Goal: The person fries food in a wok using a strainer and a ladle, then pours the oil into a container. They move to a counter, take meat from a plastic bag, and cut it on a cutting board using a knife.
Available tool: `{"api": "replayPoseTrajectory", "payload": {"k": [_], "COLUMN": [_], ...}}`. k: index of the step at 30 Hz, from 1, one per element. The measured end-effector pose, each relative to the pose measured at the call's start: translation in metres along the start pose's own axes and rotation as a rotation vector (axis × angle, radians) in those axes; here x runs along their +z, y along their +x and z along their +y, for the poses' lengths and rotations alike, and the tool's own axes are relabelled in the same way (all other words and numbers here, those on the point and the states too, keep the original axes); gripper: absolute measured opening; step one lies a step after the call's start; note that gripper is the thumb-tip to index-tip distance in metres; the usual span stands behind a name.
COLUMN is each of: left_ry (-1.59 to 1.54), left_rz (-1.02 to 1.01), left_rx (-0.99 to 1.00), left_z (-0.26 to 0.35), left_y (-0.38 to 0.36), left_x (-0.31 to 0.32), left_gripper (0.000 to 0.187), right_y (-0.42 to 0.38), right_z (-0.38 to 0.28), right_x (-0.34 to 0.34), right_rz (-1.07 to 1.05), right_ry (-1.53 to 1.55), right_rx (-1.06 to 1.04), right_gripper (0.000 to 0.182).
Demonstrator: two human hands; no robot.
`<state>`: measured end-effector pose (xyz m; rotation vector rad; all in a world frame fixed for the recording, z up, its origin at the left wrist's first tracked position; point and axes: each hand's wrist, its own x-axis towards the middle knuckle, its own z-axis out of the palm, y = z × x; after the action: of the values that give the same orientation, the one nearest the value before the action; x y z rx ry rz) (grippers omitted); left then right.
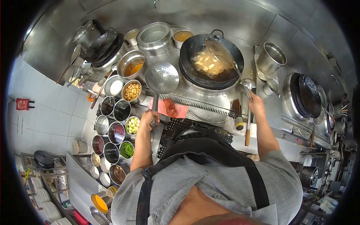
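I am frying in the wok (211, 60), which is sitting on the burner at the far middle of the steel range. My right hand (256, 104) is closed round the long handle of a ladle (219, 51), and the ladle's bowl is reaching into the wok over the pale golden pieces (206, 63) bubbling in the oil. My left hand (149, 118) is gripping the handle of a perforated skimmer (161, 77), which I am holding just left of the wok, above the range and empty.

As I judge it, the frying is well under way: the pieces are taking on colour and the oil is foaming round them, but nothing is lifted out yet, so the draining is left to do.

The pieces are looking light yellow, chunky and loosely clustered in the middle of the wok. On my left, round steel containers (117, 109) of ingredients are standing in rows.
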<state>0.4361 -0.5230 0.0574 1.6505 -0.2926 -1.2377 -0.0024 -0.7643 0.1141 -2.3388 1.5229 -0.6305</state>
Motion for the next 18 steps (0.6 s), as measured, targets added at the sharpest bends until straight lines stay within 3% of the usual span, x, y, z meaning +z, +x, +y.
{"api": "replayPoseTrajectory", "payload": {"k": [3, 9, 10, 11, 13, 14, 15, 17, 18], "left_ry": [-0.098, -0.178, -0.151, -0.124, -0.145, -0.143, -0.135, -0.103, -0.112], "left_rz": [-0.056, -0.186, -0.136, -0.087, -0.165, -0.167, -0.168, -0.196, -0.218], "left_rx": [-0.109, -0.193, -0.157, -0.122, -0.126, -0.123, -0.118, -0.131, -0.122], "left_z": [-0.019, -0.023, -0.021, -0.020, -0.030, -0.032, -0.034, -0.053, -0.057], "left_y": [0.030, 0.057, 0.054, 0.050, 0.057, 0.052, 0.047, 0.036, 0.019], "left_x": [-0.010, -0.042, -0.046, -0.049, -0.069, -0.074, -0.081, -0.093, -0.093], "left_gripper": [0.004, 0.009, 0.012, 0.014, 0.020, 0.022, 0.024, 0.031, 0.034], "right_y": [0.029, 0.035, 0.028, 0.021, 0.005, 0.008, 0.006, 0.003, -0.001], "right_z": [-0.017, -0.064, -0.059, -0.059, -0.097, -0.092, -0.077, -0.050, -0.059], "right_x": [0.029, 0.017, 0.023, 0.025, 0.006, 0.010, 0.020, 0.036, 0.027], "right_rz": [-0.050, 0.069, 0.230, 0.227, -0.132, -0.272, -0.268, -0.047, -0.045], "right_ry": [-0.119, -0.049, -0.135, -0.145, 0.215, 0.257, 0.252, 0.099, 0.056], "right_rx": [0.034, 0.060, -0.106, -0.108, 0.424, 0.523, 0.530, 0.267, 0.266], "right_gripper": [0.038, 0.038, 0.041, 0.041, 0.043, 0.044, 0.044, 0.043, 0.043]}}
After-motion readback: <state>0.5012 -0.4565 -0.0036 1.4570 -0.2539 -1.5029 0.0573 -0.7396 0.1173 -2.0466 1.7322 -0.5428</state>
